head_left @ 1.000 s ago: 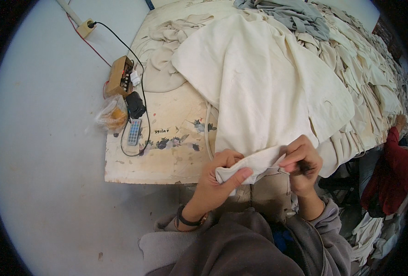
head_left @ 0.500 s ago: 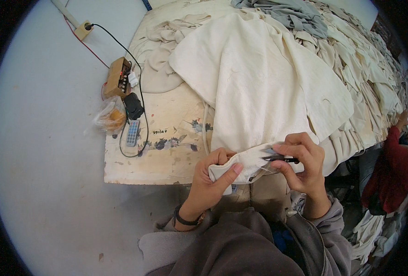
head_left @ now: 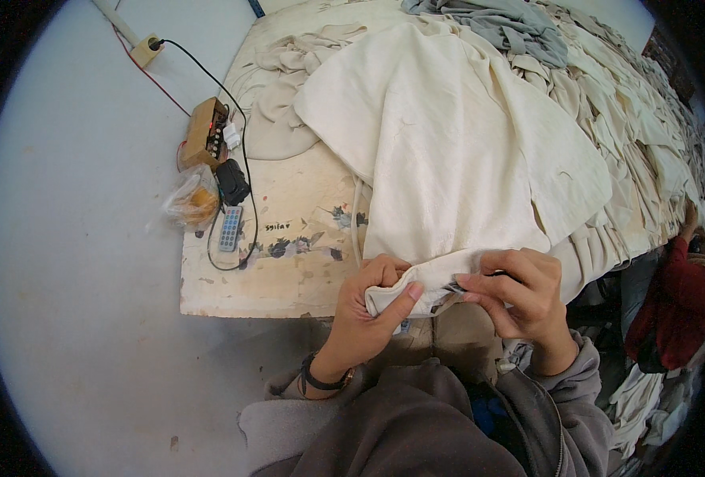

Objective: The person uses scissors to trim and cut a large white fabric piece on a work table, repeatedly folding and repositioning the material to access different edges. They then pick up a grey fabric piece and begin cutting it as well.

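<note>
A cream garment (head_left: 440, 159) lies spread over the table, its thick edge band drawn toward me at the front. My left hand (head_left: 370, 306) grips one end of that band, thumb on top and fingers curled beneath. In my right hand (head_left: 519, 294) are small thread snips (head_left: 452, 288), mostly hidden by the fingers. Only the dark blade tips show, lying against the band between my two hands.
Piled cream cloth (head_left: 631, 135) covers the table's right side, with grey cloth (head_left: 503, 28) behind. At left are a remote control (head_left: 230, 229), a plastic bag (head_left: 193, 199), a brown box with electronics (head_left: 204, 133) and a black cable (head_left: 245, 147). Another person's red sleeve (head_left: 678, 306) shows at far right.
My right hand has closed further around the snips, covering their handle, and its fingertips have shifted left along the band. The left hand keeps its hold almost unmoved.
</note>
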Demonstrator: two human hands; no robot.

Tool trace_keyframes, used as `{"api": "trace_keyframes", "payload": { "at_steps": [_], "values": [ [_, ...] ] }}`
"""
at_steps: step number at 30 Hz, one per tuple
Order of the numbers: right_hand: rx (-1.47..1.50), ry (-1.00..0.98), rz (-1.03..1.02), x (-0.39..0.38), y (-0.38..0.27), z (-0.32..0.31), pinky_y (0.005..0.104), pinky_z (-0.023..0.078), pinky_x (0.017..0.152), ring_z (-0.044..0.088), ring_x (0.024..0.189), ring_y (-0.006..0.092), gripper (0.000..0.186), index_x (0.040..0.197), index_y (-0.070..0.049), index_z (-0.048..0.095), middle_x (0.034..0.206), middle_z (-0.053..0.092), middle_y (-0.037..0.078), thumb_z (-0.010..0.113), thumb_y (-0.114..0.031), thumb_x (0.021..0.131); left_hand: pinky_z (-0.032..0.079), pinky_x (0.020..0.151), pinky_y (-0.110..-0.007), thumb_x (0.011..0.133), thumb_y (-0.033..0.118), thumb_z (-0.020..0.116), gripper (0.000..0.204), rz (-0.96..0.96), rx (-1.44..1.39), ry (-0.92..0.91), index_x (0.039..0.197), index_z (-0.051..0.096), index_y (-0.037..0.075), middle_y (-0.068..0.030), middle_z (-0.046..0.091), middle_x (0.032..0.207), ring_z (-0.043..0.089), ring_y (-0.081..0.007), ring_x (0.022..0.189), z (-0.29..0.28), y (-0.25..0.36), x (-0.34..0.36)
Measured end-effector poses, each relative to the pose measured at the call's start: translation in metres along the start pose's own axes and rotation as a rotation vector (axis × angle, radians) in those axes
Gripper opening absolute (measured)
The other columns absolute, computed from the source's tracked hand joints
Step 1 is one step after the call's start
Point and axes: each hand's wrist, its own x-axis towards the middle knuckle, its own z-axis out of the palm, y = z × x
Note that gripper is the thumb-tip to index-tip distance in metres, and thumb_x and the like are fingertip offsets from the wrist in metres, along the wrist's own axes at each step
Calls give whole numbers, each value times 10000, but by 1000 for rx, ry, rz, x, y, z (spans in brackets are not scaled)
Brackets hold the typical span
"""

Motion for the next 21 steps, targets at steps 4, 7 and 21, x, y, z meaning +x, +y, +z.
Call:
{"api": "trace_keyframes", "payload": {
  "at_steps": [4,7,21],
  "values": [
    [298,193,98,-1,-1,1,269,447,490,588,600,175,236,877,-91,682,767,596,56,712,-114,645,349,743,-249,819,1,609,280,-16,-11,10,684,366,39,-54,521,795,457,-120,806,-1,1,-1],
    [399,246,236,-4,-5,11,260,455,504,603,628,185,205,852,-69,669,764,599,75,672,-43,649,351,742,-238,817,-7,609,276,-14,-41,13,685,370,37,-52,524,805,463,-110,807,0,0,0],
    [567,168,372,-18,-8,21,278,440,617,584,648,211,260,793,-17,635,768,616,67,747,-53,562,347,708,-267,803,-9,616,281,39,-19,64,671,376,54,-43,505,758,449,-135,745,2,-10,2]
  ]
}}
